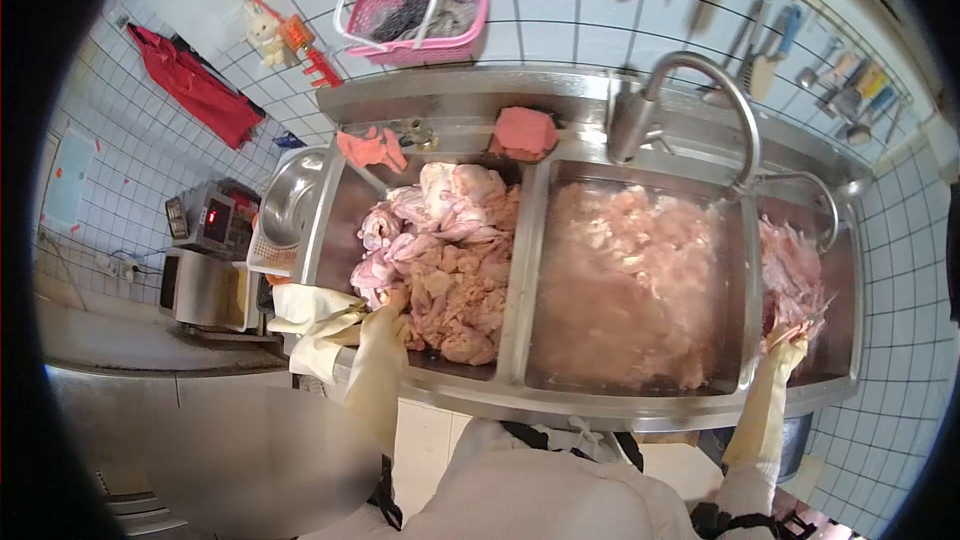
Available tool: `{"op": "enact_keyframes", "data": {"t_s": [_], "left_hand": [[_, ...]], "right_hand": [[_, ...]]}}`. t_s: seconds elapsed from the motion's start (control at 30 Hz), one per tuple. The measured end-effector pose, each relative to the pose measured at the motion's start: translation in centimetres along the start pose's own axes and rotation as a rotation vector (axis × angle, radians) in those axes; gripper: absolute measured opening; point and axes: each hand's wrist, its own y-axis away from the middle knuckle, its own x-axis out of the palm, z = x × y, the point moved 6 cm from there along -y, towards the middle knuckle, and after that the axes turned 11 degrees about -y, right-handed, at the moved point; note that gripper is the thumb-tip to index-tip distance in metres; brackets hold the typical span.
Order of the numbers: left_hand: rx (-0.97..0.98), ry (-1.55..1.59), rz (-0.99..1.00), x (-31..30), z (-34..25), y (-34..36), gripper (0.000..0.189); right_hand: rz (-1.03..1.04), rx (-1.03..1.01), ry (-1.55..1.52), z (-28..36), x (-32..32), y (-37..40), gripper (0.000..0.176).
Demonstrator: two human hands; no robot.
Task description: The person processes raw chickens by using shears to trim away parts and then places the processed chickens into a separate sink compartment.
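My left hand [386,316], in a cream rubber glove, reaches over the front edge of the left sink basin and touches the raw chicken pieces [455,285]. Its fingertips are partly hidden among them. Whole-looking pale chicken [462,188] lies farther back in the same pile. On the far right, my right hand [790,338], gloved alike, is closed at the near end of pinkish raw meat [790,265] in the right basin. The exact piece in its fingers is hard to make out. Cloudy pink water with more raw pieces [635,280] fills the middle basin.
A curved tap [748,115] stands over the middle and right basins. Pink cloths [525,133] lie on the back ledge. Another cream glove [318,325] drapes over the front left corner. A steel bowl [292,202] stands at left; a pink basket [425,18] hangs on the wall.
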Motion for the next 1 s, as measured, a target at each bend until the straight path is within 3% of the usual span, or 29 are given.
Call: {"op": "enact_keyframes", "data": {"t_s": [0.07, 0.13, 0.2, 0.23, 0.27, 0.3, 0.37, 0.4, 0.5, 0.53, 0.57, 0.6, 0.63, 0.7, 0.73, 0.8, 0.83, 0.93, 0.97, 1.0], "left_hand": [[0.015, -0.364, 0.040, 0.5, 0.2, -2.8, 0.045], [-0.031, -0.516, 0.103, 1.7, 1.8, -6.3, 0.050], [0.768, -1.184, 0.025, 4.1, 1.0, -9.3, 0.054], [0.757, -1.185, 0.043, 4.8, 2.1, -10.9, 0.054], [0.606, -0.973, 0.200, 5.8, 3.6, -12.7, 0.060], [0.452, -0.759, 0.348, 6.6, 4.5, -14.1, 0.066], [0.395, -0.823, 0.365, 7.1, 2.6, -14.0, 0.070], [0.350, -0.885, 0.363, 6.7, 2.2, -13.8, 0.074], [0.195, -0.690, 0.319, 5.0, 3.1, -15.2, 0.061], [0.189, -0.693, 0.328, 4.6, 2.7, -15.2, 0.061], [-0.075, -0.644, 0.444, 4.5, 3.3, -14.8, 0.052], [-0.336, -0.582, 0.552, 4.3, 3.6, -13.5, 0.044], [-0.334, -0.578, 0.556, 4.5, 2.5, -11.4, 0.044], [-0.345, -0.378, 0.555, 5.9, -0.2, -4.9, 0.036], [-0.353, -0.377, 0.560, 6.3, -1.0, -1.9, 0.036], [-0.182, -0.285, 0.505, 7.2, -3.3, 2.1, 0.027], [-0.166, -0.304, 0.505, 7.2, -3.3, 2.5, 0.022], [-0.062, -0.357, 0.486, 6.6, -6.2, 5.1, 0.016], [-0.066, -0.358, 0.485, 6.0, -6.8, 5.3, 0.016], [-0.096, -0.412, 0.577, 5.7, -7.2, 5.3, 0.014]], "right_hand": [[0.060, -0.027, 0.317, 5.0, 8.6, 9.6, 0.022], [0.278, 0.013, 0.232, 4.6, 12.4, 16.1, 0.032], [0.286, -0.087, 0.356, 3.9, 15.6, 23.0, 0.030], [0.244, 0.293, 0.116, 1.7, 15.8, 26.3, 0.029], [0.500, 0.020, 0.562, 1.4, 17.4, 29.4, 0.027], [0.614, 0.177, 0.470, -1.4, 16.9, 31.5, 0.021], [0.853, 0.314, 0.857, 2.6, 27.2, 39.4, 0.025], [0.879, 0.472, 0.807, 1.8, 28.9, 41.6, 0.031], [1.108, 0.840, 0.878, -2.0, 33.2, 45.5, 0.048], [1.227, 0.586, 0.979, -2.0, 35.9, 46.1, 0.047], [1.336, 0.319, 1.072, -1.9, 38.4, 47.1, 0.046], [1.335, 0.307, 0.997, -3.1, 39.6, 47.7, 0.046], [1.335, 0.294, 0.917, -5.0, 40.4, 48.3, 0.047], [1.168, 0.666, 0.661, -9.6, 40.8, 49.5, 0.043], [1.163, 0.667, 0.670, -9.4, 42.3, 50.4, 0.043], [0.896, 1.053, 0.560, -7.7, 45.0, 52.1, 0.034], [1.090, 0.687, 0.835, -4.4, 46.9, 51.9, 0.027], [1.071, 1.077, -0.185, -20.1, 42.2, 49.7, 0.027], [1.317, 0.725, 0.176, -16.2, 42.9, 48.9, 0.044], [0.930, 1.006, 0.238, -15.3, 44.4, 47.2, 0.042]]}}
